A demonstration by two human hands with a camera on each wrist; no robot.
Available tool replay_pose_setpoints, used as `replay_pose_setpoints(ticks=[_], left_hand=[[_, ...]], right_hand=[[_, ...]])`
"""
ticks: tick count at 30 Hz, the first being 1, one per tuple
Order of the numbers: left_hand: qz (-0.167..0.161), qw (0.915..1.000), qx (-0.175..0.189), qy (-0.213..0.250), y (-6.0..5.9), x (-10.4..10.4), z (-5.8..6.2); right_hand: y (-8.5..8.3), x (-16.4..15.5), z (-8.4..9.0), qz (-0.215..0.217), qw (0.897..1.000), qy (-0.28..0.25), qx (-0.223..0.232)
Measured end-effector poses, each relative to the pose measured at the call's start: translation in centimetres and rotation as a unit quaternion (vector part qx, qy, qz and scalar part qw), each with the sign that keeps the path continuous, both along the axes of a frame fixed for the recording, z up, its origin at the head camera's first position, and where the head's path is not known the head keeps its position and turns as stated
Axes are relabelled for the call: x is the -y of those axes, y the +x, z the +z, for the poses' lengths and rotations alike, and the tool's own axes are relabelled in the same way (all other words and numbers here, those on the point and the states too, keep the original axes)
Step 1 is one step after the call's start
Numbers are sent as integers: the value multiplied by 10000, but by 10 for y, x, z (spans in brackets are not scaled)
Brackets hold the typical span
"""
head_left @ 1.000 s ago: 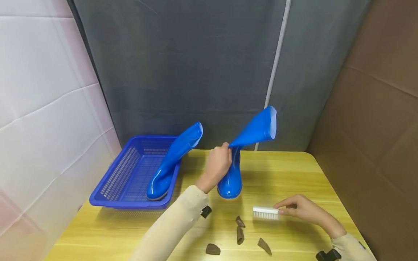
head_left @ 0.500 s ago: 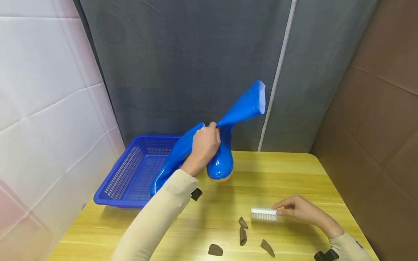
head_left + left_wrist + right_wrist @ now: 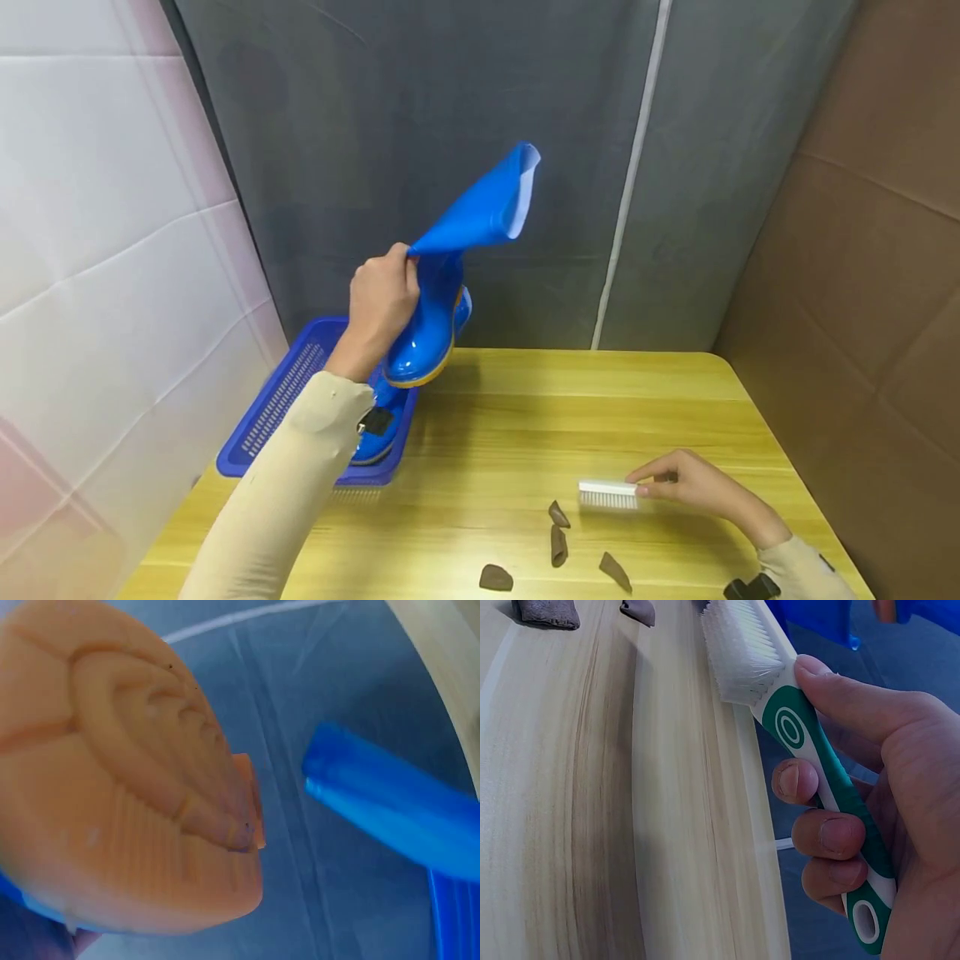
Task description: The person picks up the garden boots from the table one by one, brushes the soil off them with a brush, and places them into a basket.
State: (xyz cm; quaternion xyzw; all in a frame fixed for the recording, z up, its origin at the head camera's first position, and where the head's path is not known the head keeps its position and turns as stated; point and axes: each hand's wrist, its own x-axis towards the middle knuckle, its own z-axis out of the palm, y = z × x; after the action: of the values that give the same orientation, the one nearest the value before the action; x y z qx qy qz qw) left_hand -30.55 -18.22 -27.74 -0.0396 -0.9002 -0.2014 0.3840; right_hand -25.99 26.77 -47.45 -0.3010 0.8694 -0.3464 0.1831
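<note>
My left hand [image 3: 381,296] grips a blue rain boot [image 3: 431,321] by its pinched shaft and holds it in the air near the basket's right side. The boot's opening points up to the right; its orange ridged sole [image 3: 142,780] fills much of the left wrist view. Behind it, a second blue boot [image 3: 375,446] leans in the blue basket [image 3: 255,417], partly hidden by my arm and the held boot. Low over the table at the right, my right hand [image 3: 693,482] holds a scrub brush [image 3: 607,493], fingers curled round its green-and-white handle [image 3: 832,780], bristles downward.
Several brown curved pieces [image 3: 558,546] lie on the wooden table [image 3: 637,400] near its front, left of the brush. A dark grey curtain [image 3: 450,100] hangs behind the table. A brown panel [image 3: 862,250] stands at the right and a white one [image 3: 112,208] at the left.
My left hand has lifted the boot off the table and carried it up and left to beside the basket, tilting it. My right hand and the brush have stayed in nearly the same place.
</note>
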Motion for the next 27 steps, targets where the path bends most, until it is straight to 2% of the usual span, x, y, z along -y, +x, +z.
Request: replay_pose_setpoints(ticks=[5,9,16,22,27], left_hand=[[166,9997,-137,96,5,34,-3],[413,9991,-92,71,8,60,-13],[936,9952,64,286,13,102,-42],[1009,9936,223,451,16,123,-72],[1075,9914,485,566,17,131,-86]], right_hand=[[1,3,-4,4,10000,-71,56],[2,4,-5,-22,10000,-75,29],[6,5,-7,-52,9999,-111,65],[11,4,-6,-101,9994,-231,231],[14,3,-7,-133,9993,-252,259]])
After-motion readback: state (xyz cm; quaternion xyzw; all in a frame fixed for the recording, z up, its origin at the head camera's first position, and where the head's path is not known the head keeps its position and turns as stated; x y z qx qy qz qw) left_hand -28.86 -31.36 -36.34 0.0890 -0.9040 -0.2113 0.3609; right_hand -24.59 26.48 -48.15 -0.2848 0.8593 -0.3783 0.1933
